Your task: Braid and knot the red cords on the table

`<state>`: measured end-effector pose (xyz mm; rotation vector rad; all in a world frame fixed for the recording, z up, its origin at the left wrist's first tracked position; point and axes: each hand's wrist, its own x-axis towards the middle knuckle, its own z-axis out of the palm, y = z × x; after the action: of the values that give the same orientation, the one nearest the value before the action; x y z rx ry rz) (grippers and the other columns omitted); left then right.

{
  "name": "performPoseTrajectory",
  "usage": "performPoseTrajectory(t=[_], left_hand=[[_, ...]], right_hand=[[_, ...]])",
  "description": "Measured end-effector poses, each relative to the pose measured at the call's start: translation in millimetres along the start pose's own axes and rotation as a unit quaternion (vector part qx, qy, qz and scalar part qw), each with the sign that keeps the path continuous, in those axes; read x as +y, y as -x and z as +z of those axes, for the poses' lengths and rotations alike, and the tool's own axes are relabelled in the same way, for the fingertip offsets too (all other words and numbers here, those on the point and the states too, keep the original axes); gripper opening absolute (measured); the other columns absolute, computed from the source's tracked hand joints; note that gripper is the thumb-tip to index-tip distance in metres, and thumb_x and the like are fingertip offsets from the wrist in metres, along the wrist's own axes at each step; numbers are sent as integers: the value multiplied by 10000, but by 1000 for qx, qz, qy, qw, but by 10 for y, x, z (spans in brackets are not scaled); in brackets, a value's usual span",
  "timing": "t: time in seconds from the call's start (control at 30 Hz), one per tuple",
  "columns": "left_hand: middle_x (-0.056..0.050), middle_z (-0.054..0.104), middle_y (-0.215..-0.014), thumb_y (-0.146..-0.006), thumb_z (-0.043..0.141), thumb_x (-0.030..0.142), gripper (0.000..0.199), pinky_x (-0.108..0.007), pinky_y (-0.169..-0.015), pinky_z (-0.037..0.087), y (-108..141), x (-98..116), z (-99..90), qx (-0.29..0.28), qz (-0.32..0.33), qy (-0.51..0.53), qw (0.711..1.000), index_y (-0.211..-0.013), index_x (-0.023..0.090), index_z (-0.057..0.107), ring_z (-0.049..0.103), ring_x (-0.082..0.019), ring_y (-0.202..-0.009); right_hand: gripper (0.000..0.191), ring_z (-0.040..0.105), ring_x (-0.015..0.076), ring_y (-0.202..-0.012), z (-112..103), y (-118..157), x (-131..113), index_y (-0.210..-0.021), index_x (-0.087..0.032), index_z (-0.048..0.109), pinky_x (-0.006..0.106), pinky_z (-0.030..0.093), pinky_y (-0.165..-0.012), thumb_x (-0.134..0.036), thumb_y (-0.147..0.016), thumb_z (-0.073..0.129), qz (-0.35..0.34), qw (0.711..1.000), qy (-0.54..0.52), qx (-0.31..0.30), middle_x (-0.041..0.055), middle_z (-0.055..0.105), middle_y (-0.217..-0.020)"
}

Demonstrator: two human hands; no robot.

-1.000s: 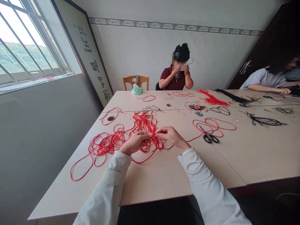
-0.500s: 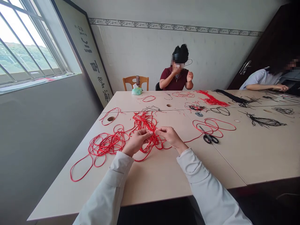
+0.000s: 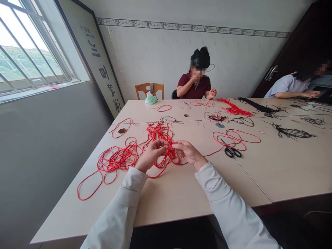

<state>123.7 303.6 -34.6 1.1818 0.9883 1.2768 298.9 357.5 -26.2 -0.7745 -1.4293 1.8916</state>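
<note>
My left hand (image 3: 153, 154) is closed in a pinch on red cord, just above a pile of twisted red cords (image 3: 158, 131). Close to it on the right, my right hand (image 3: 188, 151) also pinches the red cord, thumb and forefinger together. The exact spot between the fingertips is too small to make out against the red behind it. Left of my hands lies a loose tangle of smooth red cord (image 3: 118, 159). From my right hand's side a strand runs to wide red loops (image 3: 234, 136) near black-handled scissors (image 3: 232, 152).
Black cord bundles (image 3: 294, 132) lie on the right of the table (image 3: 181, 204). Farther back are a red cord bundle (image 3: 236, 109) and a green packet (image 3: 150, 100). A person in dark red (image 3: 195, 88) sits opposite; another in a light shirt (image 3: 285, 86) sits far right.
My fingers have shifted on the red cord, with the right fingers straighter and the left forefinger lifted. The person opposite has lowered one hand slightly.
</note>
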Motion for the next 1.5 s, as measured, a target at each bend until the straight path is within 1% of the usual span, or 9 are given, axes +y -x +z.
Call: performPoseTrajectory(t=[0.17, 0.6, 0.77, 0.87, 1.0, 1.13, 1.27, 1.37, 1.5], left_hand=[[-4, 583, -781, -688, 764, 249, 210, -201, -566, 377, -43, -45, 13, 47, 87, -60, 993, -814, 174, 613, 504, -95, -662], [-39, 654, -837, -739, 736, 245, 105, -248, -745, 443, -17, -15, 45, 60, 175, -131, 974, -829, 193, 749, 563, -140, -791], [-10, 641, -751, -761, 731, 352, 193, -234, -689, 447, -17, -24, 42, 82, 101, -22, 991, -818, 169, 705, 547, -105, -692], [-9, 643, -783, -729, 762, 378, 254, -246, -731, 480, -23, -20, 39, 106, 65, 68, 990, -822, 158, 675, 585, -100, -720], [1, 630, -791, -669, 808, 377, 318, -264, -755, 510, -33, 7, 28, 138, 44, 124, 982, -797, 157, 620, 637, -111, -750], [34, 593, -720, -641, 824, 370, 356, -245, -707, 514, -50, 28, -3, 181, 61, 137, 972, -785, 162, 573, 614, -80, -656], [37, 586, -685, -631, 825, 379, 372, -231, -653, 507, -62, 19, -8, 223, 76, 109, 966, -769, 160, 557, 578, -69, -604], [17, 607, -670, -671, 794, 406, 347, -250, -656, 508, -65, -20, 21, 212, 86, 50, 972, -769, 154, 577, 594, -93, -623], [9, 627, -673, -693, 774, 425, 332, -231, -617, 473, -67, -78, 64, 189, 99, 5, 977, -779, 158, 596, 579, -93, -614]], right_hand=[[336, 95, 56, -499, -8, -47, 85, -657, -191, 457, 238, 67, -455, -329, -645, 763, 14, 997, -75, -10, -103, 225, -530], [386, 139, 35, -454, 42, -62, 133, -638, -190, 429, 203, 85, -416, -332, -615, 787, 23, 994, -106, 13, -111, 257, -514], [338, 151, 47, -464, 87, -29, 95, -731, -169, 565, 213, 103, -421, -412, -634, 779, -2, 999, -41, 33, -102, 283, -528], [312, 267, 66, -489, 85, -29, 72, -757, -171, 616, 219, 213, -453, -442, -664, 740, -63, 994, 24, 88, -74, 368, -549], [225, 420, 118, -610, -19, -69, 85, -656, -183, 591, 251, 331, -578, -389, -734, 638, -169, 948, 174, 207, -20, 511, -628], [180, 365, 125, -556, -186, -85, 84, -589, -210, 472, 260, 295, -552, -286, -739, 537, -160, 906, 258, 296, -40, 431, -552], [115, 470, 162, -651, -228, -53, 55, -630, -210, 532, 280, 345, -613, -255, -736, 535, -158, 831, 397, 355, 21, 585, -721], [131, 526, 175, -718, -96, -21, 68, -822, -209, 664, 304, 403, -701, -234, -771, 547, -223, 811, 450, 298, 72, 665, -965], [227, 573, 152, -699, 138, -18, 146, -1025, -226, 679, 290, 449, -713, -308, -855, 552, -229, 891, 365, 140, 53, 700, -997]])
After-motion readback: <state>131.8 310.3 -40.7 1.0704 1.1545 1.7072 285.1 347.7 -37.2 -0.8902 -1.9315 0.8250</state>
